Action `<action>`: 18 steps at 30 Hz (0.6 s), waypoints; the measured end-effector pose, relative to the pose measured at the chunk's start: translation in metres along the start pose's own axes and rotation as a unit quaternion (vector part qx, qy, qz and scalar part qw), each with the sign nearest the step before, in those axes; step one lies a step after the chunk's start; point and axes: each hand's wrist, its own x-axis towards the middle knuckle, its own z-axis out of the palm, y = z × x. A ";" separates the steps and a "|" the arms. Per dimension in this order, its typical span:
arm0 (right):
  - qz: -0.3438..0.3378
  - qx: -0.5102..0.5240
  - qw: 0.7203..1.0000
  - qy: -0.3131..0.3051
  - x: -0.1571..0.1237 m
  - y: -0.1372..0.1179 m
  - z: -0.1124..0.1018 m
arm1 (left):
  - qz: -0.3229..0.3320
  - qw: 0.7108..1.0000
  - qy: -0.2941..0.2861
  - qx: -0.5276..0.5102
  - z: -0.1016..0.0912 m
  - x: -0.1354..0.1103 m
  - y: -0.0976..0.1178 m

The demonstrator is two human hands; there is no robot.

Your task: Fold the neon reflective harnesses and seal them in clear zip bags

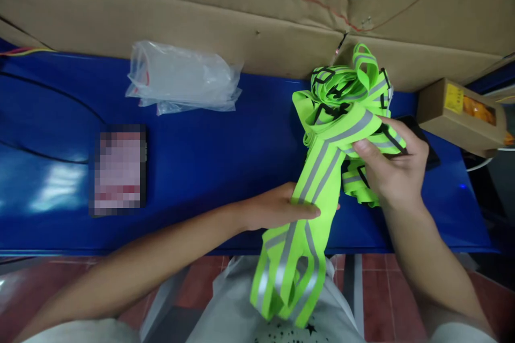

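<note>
A neon-green reflective vest made of straps with grey reflective bands and black buckles is bunched over the blue table. Its long end hangs off the table's front edge toward my lap. My right hand is closed on the bunched upper part, thumb on top of a strap. My left hand lies under and beside the hanging straps, fingers stretched along them and touching the fabric.
A pile of clear plastic bags lies at the back left of the table. A dark flat object with a blurred face sits left. A small cardboard box stands at the right. Brown cardboard lines the back.
</note>
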 end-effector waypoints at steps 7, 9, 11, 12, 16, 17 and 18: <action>-0.188 -0.085 0.975 -0.078 0.001 -0.006 0.011 | 0.012 0.997 -0.020 -0.078 0.003 0.000 0.002; -0.244 -0.094 0.959 -0.113 -0.001 -0.006 0.013 | 0.011 0.997 -0.017 -0.073 0.004 0.001 0.002; -0.268 -0.113 0.949 -0.124 -0.002 -0.005 0.013 | 0.016 0.998 -0.009 -0.066 0.005 0.001 0.003; -0.271 -0.125 0.946 -0.123 -0.002 -0.003 0.013 | 0.020 0.998 -0.004 -0.064 0.004 0.001 0.003; -0.284 -0.167 0.935 -0.128 -0.002 0.001 0.012 | 0.033 0.998 -0.003 -0.059 0.001 0.002 0.003; -0.290 -0.174 0.932 -0.133 -0.003 0.001 0.012 | 0.033 0.998 -0.007 -0.059 0.001 0.002 0.004; -0.294 -0.179 0.929 -0.139 -0.003 0.001 0.011 | 0.030 0.997 -0.011 -0.063 0.001 0.002 0.004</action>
